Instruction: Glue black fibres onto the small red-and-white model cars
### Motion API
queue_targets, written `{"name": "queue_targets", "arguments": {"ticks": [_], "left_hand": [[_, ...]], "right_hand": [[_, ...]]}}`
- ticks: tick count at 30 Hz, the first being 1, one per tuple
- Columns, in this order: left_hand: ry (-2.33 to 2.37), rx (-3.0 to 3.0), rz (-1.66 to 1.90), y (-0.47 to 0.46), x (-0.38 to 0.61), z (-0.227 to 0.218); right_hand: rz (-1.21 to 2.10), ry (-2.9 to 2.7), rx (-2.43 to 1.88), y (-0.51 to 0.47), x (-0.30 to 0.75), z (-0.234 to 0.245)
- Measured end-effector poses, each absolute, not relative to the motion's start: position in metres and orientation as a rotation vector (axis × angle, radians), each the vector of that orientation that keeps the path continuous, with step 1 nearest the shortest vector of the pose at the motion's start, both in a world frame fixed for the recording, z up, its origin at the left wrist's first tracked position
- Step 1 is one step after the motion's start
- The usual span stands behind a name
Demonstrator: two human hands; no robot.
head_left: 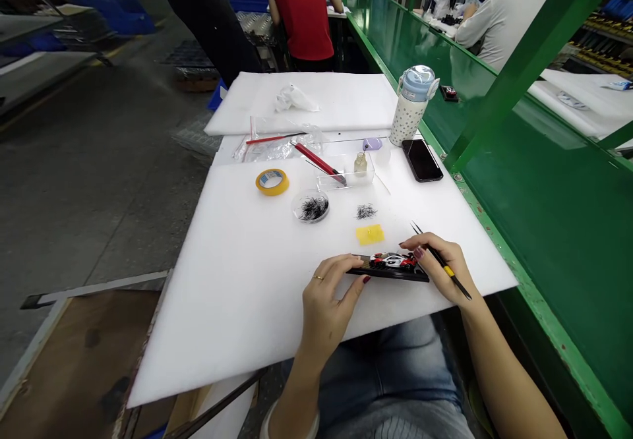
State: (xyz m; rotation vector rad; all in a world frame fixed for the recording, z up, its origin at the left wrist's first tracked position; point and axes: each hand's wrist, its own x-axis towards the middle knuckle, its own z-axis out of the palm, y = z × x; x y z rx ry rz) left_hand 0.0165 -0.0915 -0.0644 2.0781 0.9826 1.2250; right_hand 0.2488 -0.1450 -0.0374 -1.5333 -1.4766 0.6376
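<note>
A small red, white and black model car sits on a flat black base on the white foam sheet. My left hand pinches the base's left end with thumb and fingers. My right hand rests at the base's right end, fingertips touching the car, and holds black tweezers with a yellow band, tips pointing away from me.
Beyond the car lie a yellow sticky square, a loose pile of tiny black parts, a clear dish of them, a tape roll, a clear tray with glue bottle, a phone and a bottle. Other people work behind.
</note>
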Motion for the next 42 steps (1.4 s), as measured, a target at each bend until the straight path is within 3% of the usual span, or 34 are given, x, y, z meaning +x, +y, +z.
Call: {"name": "queue_targets", "arguments": {"ticks": [7,42], "left_hand": [[0.973,2.090,1.223,-0.092,0.016,-0.064],[0.766,2.172,1.338,-0.101,0.007,-0.063]], "right_hand": [[0.888,-1.549,-1.474,-0.149,0.250,-0.027],[1.198,-1.284,-1.409,-0.146,0.254,-0.038]]}}
